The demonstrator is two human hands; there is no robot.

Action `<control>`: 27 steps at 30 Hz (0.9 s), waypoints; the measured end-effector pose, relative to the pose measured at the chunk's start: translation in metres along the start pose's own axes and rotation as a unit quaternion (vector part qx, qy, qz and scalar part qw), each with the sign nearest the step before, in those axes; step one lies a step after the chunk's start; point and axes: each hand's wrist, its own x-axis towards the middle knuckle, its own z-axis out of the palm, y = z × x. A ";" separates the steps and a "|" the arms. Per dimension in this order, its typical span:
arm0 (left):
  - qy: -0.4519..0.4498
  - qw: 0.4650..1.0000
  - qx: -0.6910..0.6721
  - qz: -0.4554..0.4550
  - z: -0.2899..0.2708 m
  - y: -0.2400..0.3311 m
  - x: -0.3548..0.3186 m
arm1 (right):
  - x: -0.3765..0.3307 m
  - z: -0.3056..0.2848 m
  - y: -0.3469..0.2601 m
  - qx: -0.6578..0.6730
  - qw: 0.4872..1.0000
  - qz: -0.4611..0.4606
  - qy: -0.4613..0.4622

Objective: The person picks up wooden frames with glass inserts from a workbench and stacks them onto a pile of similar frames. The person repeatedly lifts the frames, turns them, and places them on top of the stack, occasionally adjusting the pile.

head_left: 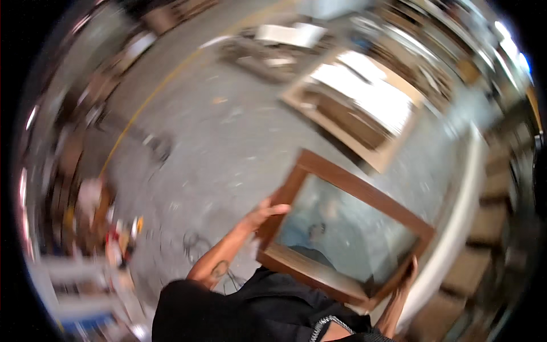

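Observation:
A brown wooden frame with a glass pane (pixel 347 228) is held tilted in front of my body. Its pane carries a hazy reflection. My left hand (pixel 266 214) grips the frame's left side, with the thumb over the front and the other fingers mostly hidden behind it. At the lower right side, my right hand (pixel 409 279) is closed round the edge, partly hidden by the wood. The frame's near rail lies close to my black shirt (pixel 239 310). Motion blurs much of the picture.
Ahead stands a low tan board stack (pixel 296 94) topped with bright white sheets. Flat scrap (pixel 250 57) lies beyond it. A long white curved edge (pixel 450 245) and cardboard boxes (pixel 467 271) line the right. Cables (pixel 196 245) and a yellow line (pixel 139 111) mark the grey floor.

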 end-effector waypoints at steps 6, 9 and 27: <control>-0.072 0.995 0.011 -0.064 0.079 0.066 0.164 | 0.040 -0.037 -0.052 0.121 0.986 -0.003 0.117; -0.142 0.981 0.063 -0.116 0.123 0.105 0.257 | 0.057 -0.031 -0.090 0.184 0.972 -0.030 0.144; -0.385 0.884 0.205 -0.167 0.535 0.136 0.733 | 0.300 -0.188 -0.259 0.314 0.866 -0.107 0.375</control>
